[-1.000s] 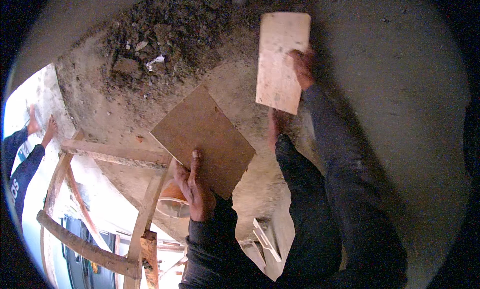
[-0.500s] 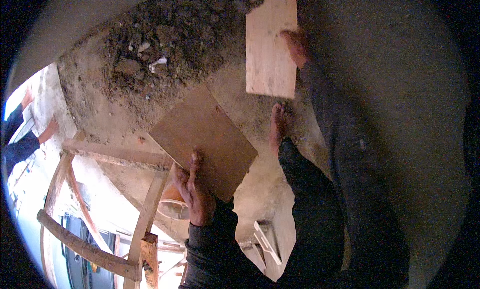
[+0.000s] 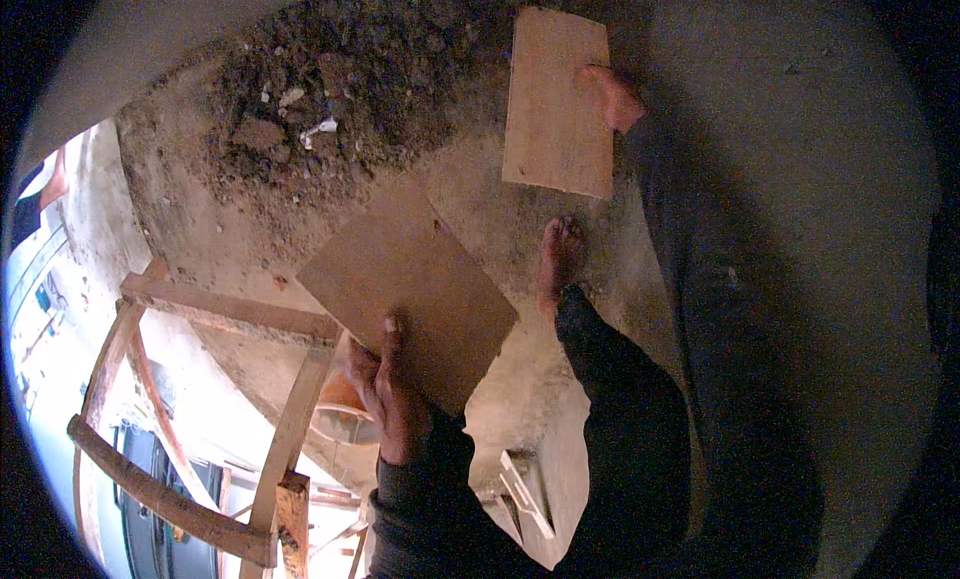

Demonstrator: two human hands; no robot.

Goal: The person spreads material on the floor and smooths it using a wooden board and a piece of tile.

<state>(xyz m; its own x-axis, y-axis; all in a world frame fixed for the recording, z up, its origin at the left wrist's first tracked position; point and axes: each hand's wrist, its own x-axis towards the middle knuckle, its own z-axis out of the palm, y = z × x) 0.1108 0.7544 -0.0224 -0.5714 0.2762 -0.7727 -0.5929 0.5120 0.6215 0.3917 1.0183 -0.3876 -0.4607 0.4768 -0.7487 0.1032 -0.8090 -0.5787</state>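
A: We log the left hand (image 3: pixel 392 394) closed on the near edge of the brown board (image 3: pixel 410 289), thumb on top, the board held flat and sticking out over the concrete ledge (image 3: pixel 200 219). The right hand (image 3: pixel 612 97) grips the right edge of the pale wooden board (image 3: pixel 558 99), held out at arm's length above the rubble pile (image 3: pixel 330 89).

B: Risk one, in our judgement: each board hangs from a single edge, so it could tip or slide out of the fingers.

A: Agreed. The drop beside the timber scaffold frame (image 3: pixel 290 419) is open, and a slipped brown board could fall through it.

B: Risk two: the bare foot (image 3: pixel 560 259) stands just under the pale board. A drop there would likely land on the toes.

A: Noted. We cannot tell how firm the footing is.
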